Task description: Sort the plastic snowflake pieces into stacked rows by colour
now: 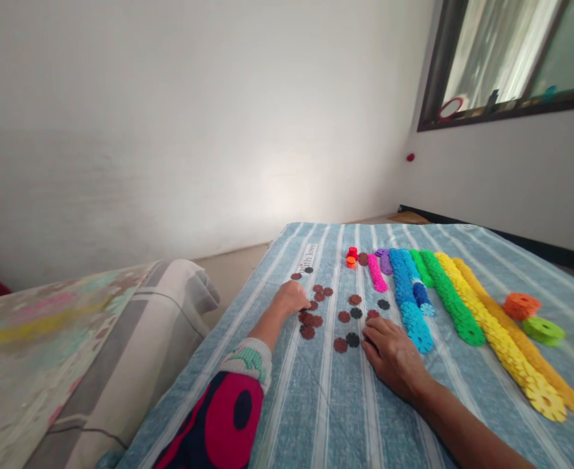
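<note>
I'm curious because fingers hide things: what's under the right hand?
The striped cloth spreads around the right hand, with a reddish-brown disc partly showing just beyond it. Anything directly beneath the hand is covered from view.

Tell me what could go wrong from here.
The right hand is close to the light-blue row of round, notched discs and might nudge its near end out of line. Dark-brown notched discs and black notched discs lie loosely mixed together, so one could be mistaken for another.

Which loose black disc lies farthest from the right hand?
The black disc by the "with love" lettering; the other three black discs lie much closer to the right hand.
</note>
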### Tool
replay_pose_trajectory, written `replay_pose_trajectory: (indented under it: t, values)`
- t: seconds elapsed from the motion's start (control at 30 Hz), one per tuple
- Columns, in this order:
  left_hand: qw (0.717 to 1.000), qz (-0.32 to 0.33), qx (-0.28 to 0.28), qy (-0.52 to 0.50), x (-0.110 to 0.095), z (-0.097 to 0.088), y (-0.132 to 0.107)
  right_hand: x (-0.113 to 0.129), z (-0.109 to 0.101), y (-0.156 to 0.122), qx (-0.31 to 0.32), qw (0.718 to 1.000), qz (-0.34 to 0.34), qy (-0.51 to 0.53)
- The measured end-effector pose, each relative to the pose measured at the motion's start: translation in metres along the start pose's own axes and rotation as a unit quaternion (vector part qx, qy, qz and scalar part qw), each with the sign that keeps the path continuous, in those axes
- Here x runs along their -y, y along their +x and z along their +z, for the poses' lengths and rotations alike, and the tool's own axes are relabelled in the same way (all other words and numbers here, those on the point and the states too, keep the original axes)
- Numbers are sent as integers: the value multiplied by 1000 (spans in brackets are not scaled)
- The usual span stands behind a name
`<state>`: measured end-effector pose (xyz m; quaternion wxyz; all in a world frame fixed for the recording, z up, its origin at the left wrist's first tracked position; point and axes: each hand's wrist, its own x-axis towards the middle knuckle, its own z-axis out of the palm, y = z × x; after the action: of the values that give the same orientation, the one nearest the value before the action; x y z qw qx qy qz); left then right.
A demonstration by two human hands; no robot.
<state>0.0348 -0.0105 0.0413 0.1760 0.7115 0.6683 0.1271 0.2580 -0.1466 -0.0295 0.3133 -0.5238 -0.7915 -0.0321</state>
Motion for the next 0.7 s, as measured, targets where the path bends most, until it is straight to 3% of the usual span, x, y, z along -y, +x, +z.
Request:
replay_pose_trajectory:
  t: [0.33,0.53,0.7]
  values:
    - [996,-25,-90,-14,31,-4,1,3,-1,2,-11,1000,0,9]
    - [995,23,-91,34,29,7,-22,3,-3,2,-7,1000,-1,6]
    - [994,52,-75,54,21,12,-28,2,-3,1,-9,1000,-1,3]
